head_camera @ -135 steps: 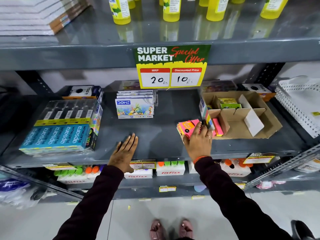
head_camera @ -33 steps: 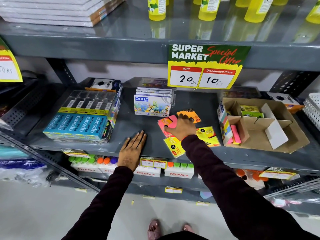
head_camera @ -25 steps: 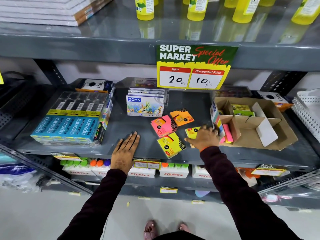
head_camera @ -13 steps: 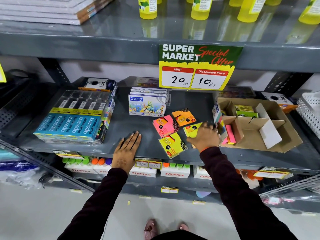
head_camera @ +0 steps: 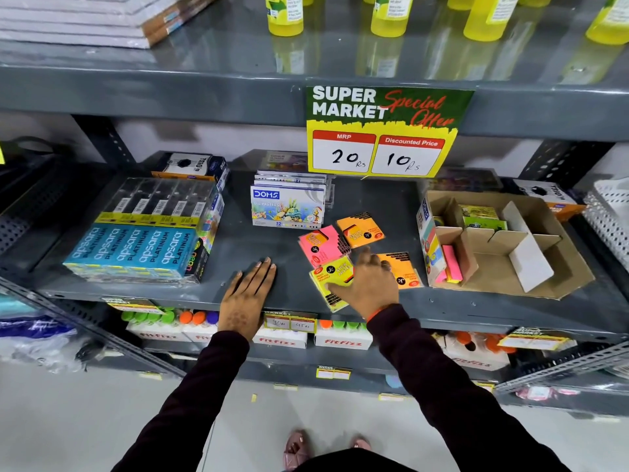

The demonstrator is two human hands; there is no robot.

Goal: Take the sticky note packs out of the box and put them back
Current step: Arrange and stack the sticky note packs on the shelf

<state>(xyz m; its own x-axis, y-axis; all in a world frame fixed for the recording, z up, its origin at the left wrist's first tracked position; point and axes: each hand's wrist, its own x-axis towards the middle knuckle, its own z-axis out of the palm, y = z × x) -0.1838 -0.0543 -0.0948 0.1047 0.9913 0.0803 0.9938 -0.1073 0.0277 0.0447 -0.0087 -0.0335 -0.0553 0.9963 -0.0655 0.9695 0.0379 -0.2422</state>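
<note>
From the head camera we see our left hand [head_camera: 250, 294] lying flat, fingers spread, on the grey shelf [head_camera: 340, 195]. Our right hand [head_camera: 369, 284] hovers over the yellow pack [head_camera: 332, 281] with fingers loosely splayed — whether it touches, we cannot tell. A pink pack [head_camera: 321, 247] and two orange packs [head_camera: 360, 229] [head_camera: 405, 270] lie just beside it. The cardboard box [head_camera: 544, 267] sits to the right — a pink pack [head_camera: 452, 264] upright inside its front compartment.

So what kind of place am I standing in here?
Most likely a supermarket's stationery aisle: a Special Offer price sign hangs on grey metal shelving, above boxed pencils and sticky note packs.
</note>
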